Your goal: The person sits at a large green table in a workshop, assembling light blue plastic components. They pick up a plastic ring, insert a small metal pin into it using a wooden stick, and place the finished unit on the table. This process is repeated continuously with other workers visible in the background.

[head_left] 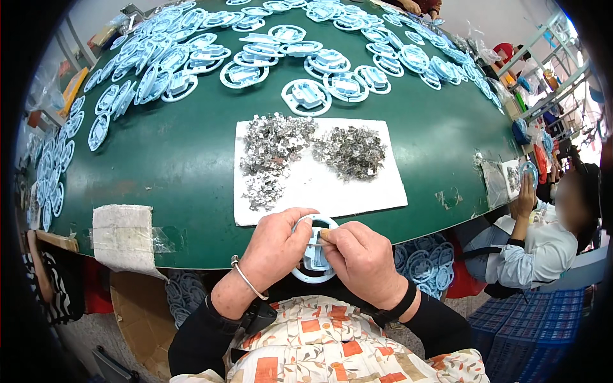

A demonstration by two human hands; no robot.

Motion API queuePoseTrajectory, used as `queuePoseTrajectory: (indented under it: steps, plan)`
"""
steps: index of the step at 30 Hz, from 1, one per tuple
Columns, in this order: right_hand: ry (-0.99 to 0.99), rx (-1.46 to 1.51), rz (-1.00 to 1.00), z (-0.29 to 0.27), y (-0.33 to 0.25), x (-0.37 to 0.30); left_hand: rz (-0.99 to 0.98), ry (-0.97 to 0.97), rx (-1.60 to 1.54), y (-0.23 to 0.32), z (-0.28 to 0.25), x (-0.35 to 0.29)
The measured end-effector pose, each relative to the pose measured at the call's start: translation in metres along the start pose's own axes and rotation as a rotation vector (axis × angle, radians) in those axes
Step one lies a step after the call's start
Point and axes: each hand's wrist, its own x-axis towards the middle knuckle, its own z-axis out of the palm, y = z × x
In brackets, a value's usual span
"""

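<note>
A light-blue plastic ring-shaped part (314, 278) with a raised block across its middle is between my hands at the table's near edge. My left hand (276, 246) is closed on its left side, thumb on the centre block. My right hand (365, 258) is closed at the right side of the part, fingers curled. A thin metal piece (318, 244) runs from its fingertips across the block; what kind it is cannot be made out. Just beyond lies a white board (306, 204) bearing piles of small metal pieces (271, 147) and darker metal pieces (351, 153).
Many similar blue ring parts (306, 97) cover the far side of the green table (191, 166). A whitish cloth pad (122, 233) is taped at the near left edge. More rings (424, 265) sit below the table. A co-worker (530, 242) holds a ring at right.
</note>
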Motion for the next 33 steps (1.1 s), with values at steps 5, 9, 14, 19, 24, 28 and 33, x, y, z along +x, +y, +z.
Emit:
queuePoseTrajectory:
  steps: [5,9,14,19,24,28,33]
  plan:
    - [-0.066,0.059,0.046,-0.016,0.001,-0.006,0.016,0.008,-0.033,-0.005,0.002,0.001]
    - [-0.246,-0.133,-0.069,-0.019,-0.002,-0.009,0.047,0.014,-0.033,-0.011,0.003,0.004]
    - [-0.217,0.000,0.092,-0.033,0.003,-0.003,0.052,0.004,-0.019,-0.010,0.001,0.003]
    - [-0.324,-0.089,0.000,-0.031,-0.001,-0.002,0.095,0.036,0.002,-0.012,0.003,0.005]
    - [-0.223,-0.010,0.168,-0.035,0.000,-0.002,0.058,0.017,0.002,-0.008,0.000,0.002]
    - [-0.249,-0.154,0.070,-0.034,0.007,-0.008,0.043,0.008,-0.004,-0.004,0.000,0.001]
    - [-0.277,-0.370,-0.023,-0.033,0.002,-0.009,0.065,0.010,0.006,-0.007,0.000,0.002]
